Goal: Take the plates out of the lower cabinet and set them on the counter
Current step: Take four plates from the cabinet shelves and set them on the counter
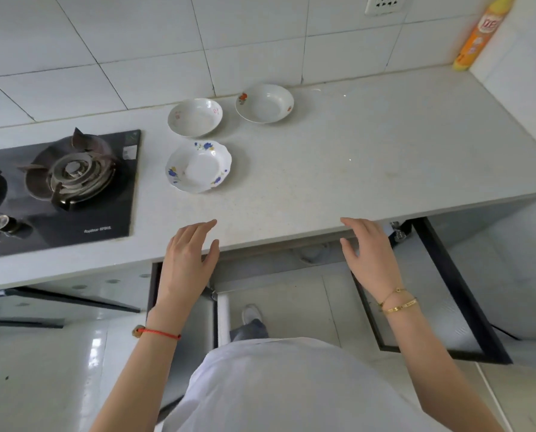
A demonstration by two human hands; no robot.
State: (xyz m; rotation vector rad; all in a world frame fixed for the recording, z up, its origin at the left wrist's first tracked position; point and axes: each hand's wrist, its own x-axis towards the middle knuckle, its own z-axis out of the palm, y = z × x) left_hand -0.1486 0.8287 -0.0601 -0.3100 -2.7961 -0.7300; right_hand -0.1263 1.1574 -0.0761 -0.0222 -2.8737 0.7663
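Observation:
Three white plates stand on the pale counter [369, 157]. A scalloped plate with blue flowers [198, 166] is nearest me. Behind it sits a plate with faint pink marks [195, 117], and to its right a plate with red flowers [264, 103]. My left hand [188, 260] hovers at the counter's front edge, fingers spread, holding nothing. My right hand [369, 254] does the same further right. Below the counter both doors of the lower cabinet [276, 269] stand open; its inside is mostly hidden by the counter's edge.
A black gas stove [63, 188] fills the counter's left part. An orange spray bottle [478, 35] stands in the back right corner by the tiled wall. The right cabinet door [441, 294] juts out beside my right arm, the left door [182, 322] below my left wrist.

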